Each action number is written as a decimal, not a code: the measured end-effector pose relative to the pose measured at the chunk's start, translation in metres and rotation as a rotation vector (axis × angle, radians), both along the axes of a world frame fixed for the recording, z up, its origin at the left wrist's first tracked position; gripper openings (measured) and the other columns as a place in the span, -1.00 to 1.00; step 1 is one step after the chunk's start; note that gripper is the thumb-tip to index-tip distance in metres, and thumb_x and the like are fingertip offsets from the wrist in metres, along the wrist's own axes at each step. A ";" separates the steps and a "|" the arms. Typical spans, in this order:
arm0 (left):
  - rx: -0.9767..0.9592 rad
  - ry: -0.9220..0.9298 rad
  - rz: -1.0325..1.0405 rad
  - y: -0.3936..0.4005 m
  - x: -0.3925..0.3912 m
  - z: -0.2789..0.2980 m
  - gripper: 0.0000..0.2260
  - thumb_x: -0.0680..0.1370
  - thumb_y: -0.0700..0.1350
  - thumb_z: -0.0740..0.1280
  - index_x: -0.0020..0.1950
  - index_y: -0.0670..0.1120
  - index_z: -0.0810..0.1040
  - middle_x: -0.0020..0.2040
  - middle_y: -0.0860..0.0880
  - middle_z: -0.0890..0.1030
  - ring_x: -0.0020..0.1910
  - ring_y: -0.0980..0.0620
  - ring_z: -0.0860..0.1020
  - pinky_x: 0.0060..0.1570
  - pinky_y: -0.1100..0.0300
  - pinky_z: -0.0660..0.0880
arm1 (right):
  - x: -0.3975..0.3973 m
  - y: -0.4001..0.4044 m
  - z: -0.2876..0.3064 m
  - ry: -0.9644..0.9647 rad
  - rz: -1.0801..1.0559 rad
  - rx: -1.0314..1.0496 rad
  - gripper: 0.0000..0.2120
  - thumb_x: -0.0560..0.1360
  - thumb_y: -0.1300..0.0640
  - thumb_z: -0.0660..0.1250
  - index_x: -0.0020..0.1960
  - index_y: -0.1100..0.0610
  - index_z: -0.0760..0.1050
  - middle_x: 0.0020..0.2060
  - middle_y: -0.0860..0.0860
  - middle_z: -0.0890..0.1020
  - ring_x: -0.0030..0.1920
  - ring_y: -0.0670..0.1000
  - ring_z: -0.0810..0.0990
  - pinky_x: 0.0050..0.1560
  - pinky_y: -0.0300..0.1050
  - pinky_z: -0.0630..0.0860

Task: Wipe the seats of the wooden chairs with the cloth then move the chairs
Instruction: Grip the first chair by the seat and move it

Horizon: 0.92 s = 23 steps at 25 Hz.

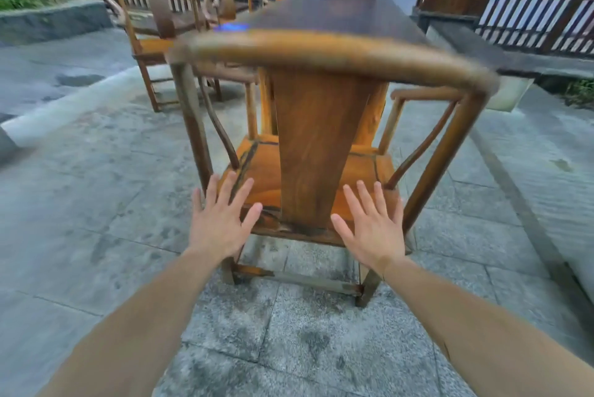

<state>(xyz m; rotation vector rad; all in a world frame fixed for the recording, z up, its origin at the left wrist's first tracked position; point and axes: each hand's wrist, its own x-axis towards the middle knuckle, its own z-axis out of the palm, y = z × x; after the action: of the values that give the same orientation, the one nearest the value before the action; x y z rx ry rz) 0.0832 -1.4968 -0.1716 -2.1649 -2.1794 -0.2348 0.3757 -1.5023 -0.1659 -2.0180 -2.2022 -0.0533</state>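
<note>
A wooden chair (316,146) with a rounded top rail stands right in front of me, its back towards me and its seat facing the dark table (334,15). My left hand (221,219) hovers open with fingers spread just behind the seat's left rear corner. My right hand (369,226) is open the same way behind the seat's right rear edge. Neither hand grips anything. A blue cloth (229,27) lies on the table's near left edge, blurred. Two more wooden chairs (154,20) stand at the far left of the table.
Grey stone paving (96,203) stretches to the left and below me. A raised stone kerb (48,22) runs at the far left. On the right a stone ledge (527,52) and a wooden railing (540,17) border the area.
</note>
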 end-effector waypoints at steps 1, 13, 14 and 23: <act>-0.015 0.008 -0.011 -0.020 -0.001 0.029 -0.38 0.56 0.38 -0.33 0.61 0.24 -0.12 0.65 0.06 -0.12 0.62 -0.08 -0.22 0.55 -0.23 -0.20 | -0.001 -0.017 0.031 -0.005 0.019 -0.008 -0.33 0.57 -0.40 -0.20 0.61 -0.17 -0.13 0.62 -0.08 -0.08 0.60 0.08 -0.26 0.53 0.33 -0.26; 0.100 -0.010 -0.148 -0.261 -0.041 0.399 -0.24 0.46 0.44 -0.44 0.60 0.24 -0.03 0.64 0.07 0.04 0.63 0.01 -0.09 0.57 -0.09 -0.22 | -0.039 -0.234 0.404 0.067 0.184 0.069 -0.33 0.53 -0.42 -0.25 0.57 -0.24 0.06 0.62 -0.11 0.03 0.62 0.02 -0.11 0.57 0.25 -0.11; 0.116 -0.009 -0.158 -0.273 -0.044 0.416 -0.26 0.47 0.43 -0.43 0.60 0.24 -0.03 0.64 0.08 0.04 0.63 0.02 -0.09 0.57 -0.08 -0.22 | -0.041 -0.247 0.421 0.068 0.200 0.089 -0.33 0.52 -0.43 -0.25 0.57 -0.24 0.07 0.61 -0.11 0.04 0.62 0.02 -0.09 0.57 0.25 -0.09; 0.285 -0.023 -0.114 -0.347 -0.070 0.488 -0.27 0.51 0.44 -0.33 0.59 0.19 0.11 0.61 0.08 0.19 0.61 0.04 0.07 0.57 -0.12 -0.14 | -0.050 -0.305 0.480 0.063 0.251 0.217 -0.38 0.56 -0.41 -0.20 0.57 -0.25 0.04 0.60 -0.10 0.14 0.62 0.04 -0.05 0.57 0.26 -0.07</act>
<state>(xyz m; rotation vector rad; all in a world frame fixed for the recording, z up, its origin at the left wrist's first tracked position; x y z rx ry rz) 0.0133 -1.8436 0.3167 -2.1340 -1.8971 -0.5425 0.3253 -1.8070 0.3143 -1.5998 -2.2802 -0.1871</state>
